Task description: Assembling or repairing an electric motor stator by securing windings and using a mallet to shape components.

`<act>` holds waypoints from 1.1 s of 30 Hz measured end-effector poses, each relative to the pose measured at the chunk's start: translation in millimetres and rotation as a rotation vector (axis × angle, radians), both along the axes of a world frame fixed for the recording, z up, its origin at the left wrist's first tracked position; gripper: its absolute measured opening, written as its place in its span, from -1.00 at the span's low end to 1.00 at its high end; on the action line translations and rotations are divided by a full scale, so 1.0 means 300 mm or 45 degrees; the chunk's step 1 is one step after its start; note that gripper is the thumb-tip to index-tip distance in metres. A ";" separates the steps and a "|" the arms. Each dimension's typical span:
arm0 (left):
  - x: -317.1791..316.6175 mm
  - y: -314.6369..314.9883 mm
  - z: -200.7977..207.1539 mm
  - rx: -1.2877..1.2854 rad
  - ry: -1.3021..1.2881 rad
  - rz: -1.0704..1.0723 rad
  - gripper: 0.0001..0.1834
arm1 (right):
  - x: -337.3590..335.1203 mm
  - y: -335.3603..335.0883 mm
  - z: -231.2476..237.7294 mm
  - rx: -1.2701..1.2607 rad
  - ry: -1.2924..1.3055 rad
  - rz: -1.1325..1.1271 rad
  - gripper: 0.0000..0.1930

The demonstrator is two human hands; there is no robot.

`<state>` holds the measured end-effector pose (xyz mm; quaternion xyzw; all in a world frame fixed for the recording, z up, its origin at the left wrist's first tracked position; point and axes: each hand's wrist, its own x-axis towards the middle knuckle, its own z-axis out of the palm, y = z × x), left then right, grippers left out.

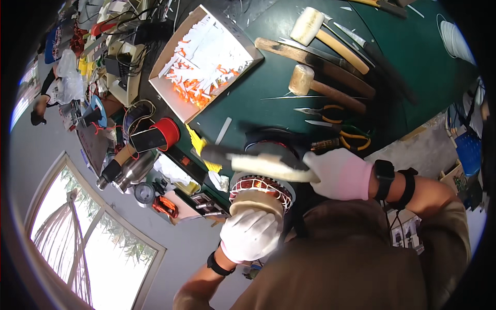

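Note:
My left hand point(250, 235), in a white glove, is closed over a pale round block point(257, 200). That block lies against the near end of a motor stator point(262, 186), whose copper windings are laced with white cord. In my right hand point(338, 175), also gloved, I grip a hammer point(268, 168) by its pale handle. Motion blurs it; its dark end points left, and it passes above the stator, hiding part of it. Whether the hammer touches the stator, I cannot tell.
A cardboard box point(156, 77) of white and orange scraps stands on the green bench point(398, 62). Mallets point(306, 26), files, pliers point(323, 111) and orange-handled scissors point(354, 138) lie at the right. A red spool point(166, 133), steel flask point(137, 170) and small fan point(144, 193) are left.

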<state>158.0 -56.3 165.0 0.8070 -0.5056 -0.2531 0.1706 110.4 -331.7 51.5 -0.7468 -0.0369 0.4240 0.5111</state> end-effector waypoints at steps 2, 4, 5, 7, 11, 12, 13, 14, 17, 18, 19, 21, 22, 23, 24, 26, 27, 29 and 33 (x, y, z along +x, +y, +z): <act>-0.002 0.014 -0.012 -0.017 0.073 -0.009 -0.81 | -0.040 -0.003 -0.019 -0.046 -0.073 -0.186 -0.64; -0.007 0.007 -0.019 -0.024 0.017 0.045 -0.81 | -0.021 -0.030 0.004 -0.116 0.048 -0.306 -0.61; -0.014 0.000 -0.012 -0.022 -0.023 0.101 -0.82 | -0.036 -0.032 0.010 -0.121 0.034 -0.298 -0.61; -0.023 -0.007 -0.002 -0.083 -0.044 0.184 -0.83 | -0.065 -0.032 0.014 -0.181 0.022 -0.284 -0.61; -0.055 0.001 -0.011 -0.151 -0.109 0.374 -0.80 | -0.110 -0.059 0.095 -0.199 -0.007 -0.211 -0.52; -0.069 0.001 -0.014 -0.162 -0.143 0.454 -0.80 | -0.113 -0.067 0.114 -0.219 -0.013 -0.174 -0.48; -0.086 -0.003 -0.017 -0.168 -0.176 0.534 -0.80 | -0.119 -0.074 0.126 -0.232 -0.044 -0.150 -0.48; -0.102 -0.009 -0.012 -0.198 -0.226 0.616 -0.82 | -0.122 -0.075 0.143 -0.261 -0.109 -0.166 -0.51; -0.139 -0.007 -0.028 -0.279 -0.267 0.800 -0.71 | -0.124 -0.064 0.190 -0.330 -0.258 -0.170 -0.55; -0.152 0.000 -0.013 -0.304 -0.285 0.815 -0.71 | -0.124 -0.060 0.209 -0.358 -0.313 -0.177 -0.57; -0.155 -0.021 0.024 -0.209 -0.299 0.758 -0.56 | -0.122 -0.061 0.235 -0.383 -0.334 -0.162 -0.57; -0.186 -0.007 0.056 0.025 -0.299 0.587 -0.21 | -0.113 -0.042 0.291 -0.426 -0.362 -0.110 -0.61; -0.197 0.021 0.061 0.033 -0.269 0.558 -0.15 | -0.117 -0.032 0.314 -0.487 -0.380 -0.095 -0.63; -0.203 0.061 0.058 0.044 -0.242 0.532 -0.10 | -0.129 -0.018 0.329 -0.520 -0.452 -0.104 -0.64; -0.194 0.087 0.047 0.018 -0.231 0.556 -0.10 | -0.145 -0.007 0.335 -0.534 -0.498 -0.125 -0.64; -0.162 0.095 0.058 0.053 -0.222 0.507 -0.15 | -0.172 0.032 0.335 -0.571 -0.557 -0.137 -0.65; -0.162 0.100 0.057 0.040 -0.227 0.497 -0.17 | -0.189 0.054 0.335 -0.577 -0.602 -0.155 -0.64; -0.186 0.130 0.047 -0.036 -0.249 0.529 -0.16 | -0.198 0.085 0.364 -0.596 -0.662 -0.157 -0.64; -0.279 0.238 0.170 -0.186 -0.400 0.815 -0.17 | -0.211 0.178 0.453 -0.684 -0.744 -0.232 -0.61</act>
